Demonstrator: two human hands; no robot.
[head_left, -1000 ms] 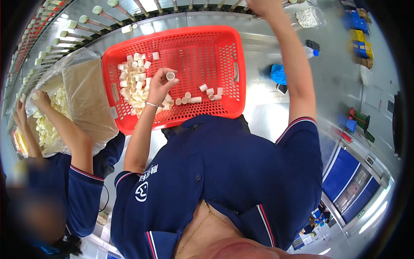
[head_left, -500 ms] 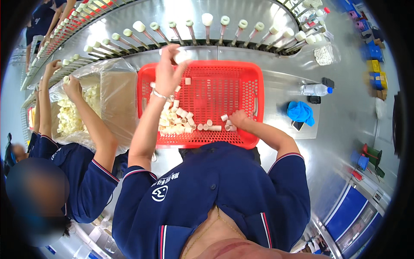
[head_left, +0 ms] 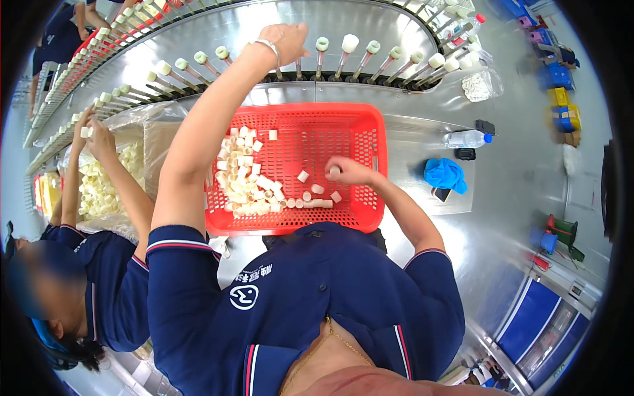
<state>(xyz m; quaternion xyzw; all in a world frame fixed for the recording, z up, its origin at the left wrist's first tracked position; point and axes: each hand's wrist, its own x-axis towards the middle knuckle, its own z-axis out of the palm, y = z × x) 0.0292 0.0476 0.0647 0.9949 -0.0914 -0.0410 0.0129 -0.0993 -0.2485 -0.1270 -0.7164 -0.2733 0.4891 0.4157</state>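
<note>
My left hand (head_left: 284, 43) is stretched out over the row of upright rods at the far side. Its fingers are curled around the top of one rod, and what they hold is hidden. Low over the red plastic basket (head_left: 290, 107), my right hand (head_left: 351, 171) pinches a short white tube (head_left: 335, 171). Several similar tubes lie near it on the basket floor, one of them a white tube (head_left: 302, 176) just left of my fingers. A larger heap of white tubes (head_left: 247, 181) fills the basket's left side.
Rods with pale green or white caps (head_left: 373, 47) curve along the metal machine (head_left: 330, 20). A co-worker (head_left: 112, 277) works at left beside a lined box of yellowish pieces (head_left: 109, 185). At right lie a water bottle (head_left: 465, 138), a blue cloth (head_left: 444, 175) and a clear bag (head_left: 479, 86).
My left hand has moved up and away from above the basket to the rods. My right hand has lifted from the lower right tubes, moved left, and now holds one tube.
</note>
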